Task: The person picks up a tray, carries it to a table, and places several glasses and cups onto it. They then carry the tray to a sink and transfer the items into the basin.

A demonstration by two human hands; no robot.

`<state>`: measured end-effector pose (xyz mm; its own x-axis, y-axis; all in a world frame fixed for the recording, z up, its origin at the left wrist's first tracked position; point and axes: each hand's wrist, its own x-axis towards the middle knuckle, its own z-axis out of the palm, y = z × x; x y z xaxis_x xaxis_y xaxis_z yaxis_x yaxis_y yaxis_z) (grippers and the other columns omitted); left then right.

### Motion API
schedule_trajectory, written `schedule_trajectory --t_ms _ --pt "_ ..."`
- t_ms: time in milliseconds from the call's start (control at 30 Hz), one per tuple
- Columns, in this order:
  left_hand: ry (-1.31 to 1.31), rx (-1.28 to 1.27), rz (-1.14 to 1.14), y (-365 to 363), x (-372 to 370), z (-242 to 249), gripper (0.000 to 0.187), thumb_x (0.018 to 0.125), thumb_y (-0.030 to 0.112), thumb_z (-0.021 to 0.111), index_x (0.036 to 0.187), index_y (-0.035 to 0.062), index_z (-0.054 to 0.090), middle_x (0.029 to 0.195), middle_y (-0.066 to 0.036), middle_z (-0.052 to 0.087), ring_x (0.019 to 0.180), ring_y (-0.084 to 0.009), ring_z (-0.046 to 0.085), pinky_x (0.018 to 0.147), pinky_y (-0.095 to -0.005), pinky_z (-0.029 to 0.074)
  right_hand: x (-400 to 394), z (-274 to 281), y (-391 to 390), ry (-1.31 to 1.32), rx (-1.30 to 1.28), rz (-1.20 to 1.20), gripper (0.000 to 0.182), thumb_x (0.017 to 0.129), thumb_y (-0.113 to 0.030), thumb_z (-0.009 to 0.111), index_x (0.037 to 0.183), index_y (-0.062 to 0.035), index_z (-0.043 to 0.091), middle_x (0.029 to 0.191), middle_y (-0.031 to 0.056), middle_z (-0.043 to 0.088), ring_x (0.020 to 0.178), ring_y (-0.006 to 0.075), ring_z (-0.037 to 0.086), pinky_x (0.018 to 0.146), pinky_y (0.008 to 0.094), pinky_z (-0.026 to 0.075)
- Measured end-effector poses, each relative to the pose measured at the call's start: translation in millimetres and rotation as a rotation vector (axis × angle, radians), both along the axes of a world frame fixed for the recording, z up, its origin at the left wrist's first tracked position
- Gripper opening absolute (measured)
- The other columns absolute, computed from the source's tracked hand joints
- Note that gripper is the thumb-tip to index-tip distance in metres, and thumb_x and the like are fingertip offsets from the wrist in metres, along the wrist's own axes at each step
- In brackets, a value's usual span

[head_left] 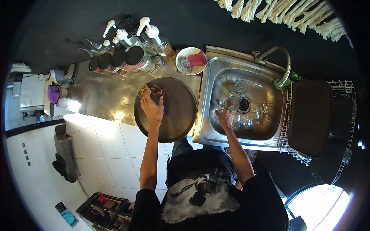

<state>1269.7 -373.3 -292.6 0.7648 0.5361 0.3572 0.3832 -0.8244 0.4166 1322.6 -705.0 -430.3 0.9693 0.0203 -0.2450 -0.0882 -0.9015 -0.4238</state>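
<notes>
My left hand [152,109] is over the round brown tray [175,119], its fingertips at a small glass with orange-brown contents [143,91]. The thumb stands apart from the fingers, below a second small glass with dark red contents [156,90]. Over the left part of the steel sink basin [269,131], my right hand [225,118] is closed on a clear glass [231,103], tilted, with a reddish spot showing in it. Several clear glasses [248,122] lie in the basin near the drain [244,104], and another glass [240,87] is at the back.
Several lidded jars [135,56] and pump bottles [165,50] line the back of the counter [104,92]. A white bowl [191,72] with a red cloth-like item stands between tray and sink. The faucet [286,65] arches over the basin's right side, beside a wire rack [287,131] with a dark tray [311,119].
</notes>
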Motion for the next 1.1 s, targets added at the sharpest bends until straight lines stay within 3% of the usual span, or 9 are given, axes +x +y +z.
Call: schedule_trajectory --t_ms 200,400,467,533,633,833,933,1067,1100 --pt "0.126 0.083 0.002 10.8 25.2 -12.7 0.065 0.08 0.027 0.073 0.135 0.0062 0.046 0.124 -0.014 0.059 0.118 -0.0356 0.048 0.098 -0.0476 0.033 2.1 5.7 19.3 0.061 -0.011 -0.083 0.054 0.073 -0.046 0.077 0.104 -0.0041 0.063 0.099 0.0188 0.067 0.096 0.0387 0.063 0.084 0.0508 0.047" --pt "0.182 0.139 0.004 19.5 28.0 -16.6 0.064 0.078 0.027 0.076 0.134 0.0099 0.049 0.116 -0.008 0.064 0.112 -0.0311 0.05 0.09 -0.045 0.035 -9.2 21.7 13.2 0.0 0.027 -0.084 0.051 0.076 -0.048 0.074 0.099 -0.0025 0.066 0.087 0.0211 0.07 0.084 0.0404 0.067 0.075 0.051 0.052" --pt "0.153 0.149 -0.01 16.4 26.8 -13.3 0.064 0.078 0.027 0.076 0.133 0.0107 0.049 0.114 -0.007 0.065 0.111 -0.0302 0.051 0.089 -0.0446 0.035 -12.3 38.5 7.4 -0.084 0.125 -0.085 0.048 0.078 -0.045 0.073 0.1 -0.003 0.066 0.087 0.022 0.069 0.082 0.0395 0.068 0.073 0.0501 0.052" --pt "0.087 0.098 -0.033 2.6 24.2 -1.0 0.066 0.078 0.027 0.077 0.135 0.0121 0.047 0.104 0.0 0.068 0.112 -0.0272 0.05 0.093 -0.0452 0.032 -14.6 57.7 2.8 0.008 0.154 -0.086 0.043 0.08 -0.038 0.073 0.105 -0.0041 0.065 0.083 0.0214 0.068 0.078 0.0383 0.068 0.069 0.0477 0.052" --pt "0.095 0.02 -0.135 -29.7 19.5 22.6 0.067 0.078 0.027 0.077 0.136 0.0119 0.047 0.105 0.001 0.068 0.111 -0.0263 0.051 0.094 -0.045 0.032 -23.8 64.6 -0.6 -0.071 0.456 -0.04 0.04 0.08 -0.025 0.075 0.113 -0.0065 0.063 0.072 0.0138 0.065 0.069 0.0317 0.066 0.064 0.0424 0.052" --pt "0.109 -0.125 -0.364 -118.0 16.2 56.2 0.07 0.075 0.027 0.079 0.136 0.0121 0.047 0.102 0.0 0.066 0.1 -0.0243 0.052 0.088 -0.0439 0.034 -27.5 129.8 19.3 -0.13 0.66 0.094 0.063 0.074 -0.015 0.08 0.13 -0.004 0.052 0.116 0.0184 0.06 0.099 0.0334 0.061 0.087 0.0435 0.049" --pt "0.185 -0.147 -0.505 -155.8 13.1 55.6 0.071 0.076 0.03 0.079 0.136 0.0108 0.046 0.103 0.001 0.067 0.101 -0.022 0.053 0.088 -0.0434 0.034 -27.4 130.7 11.1 -0.18 0.642 0.171 0.068 0.075 -0.016 0.079 0.134 -0.0057 0.049 0.123 0.0183 0.058 0.103 0.0353 0.06 0.09 0.0447 0.048" --pt "0.169 -0.237 -0.658 -194.1 12.0 47.5 0.073 0.075 0.028 0.079 0.138 0.0115 0.047 0.1 -0.004 0.065 0.098 -0.0241 0.053 0.086 -0.0416 0.037 -32.2 113.8 -20.9 -0.091 0.675 0.204 0.055 0.072 -0.01 0.077 0.123 -0.0057 0.059 0.117 0.0146 0.063 0.109 0.0342 0.059 0.094 0.044 0.046" --pt "0.179 -0.235 -0.665 -200.9 13.7 45.3 0.074 0.075 0.027 0.079 0.139 0.0113 0.046 0.101 -0.006 0.065 0.097 -0.0245 0.054 0.085 -0.0403 0.039 -35.4 121.6 -26.0 -0.058 0.711 0.118 0.047 0.071 -0.008 0.076 0.116 -0.0053 0.063 0.113 0.0127 0.066 0.11 0.0328 0.06 0.096 0.0438 0.045"
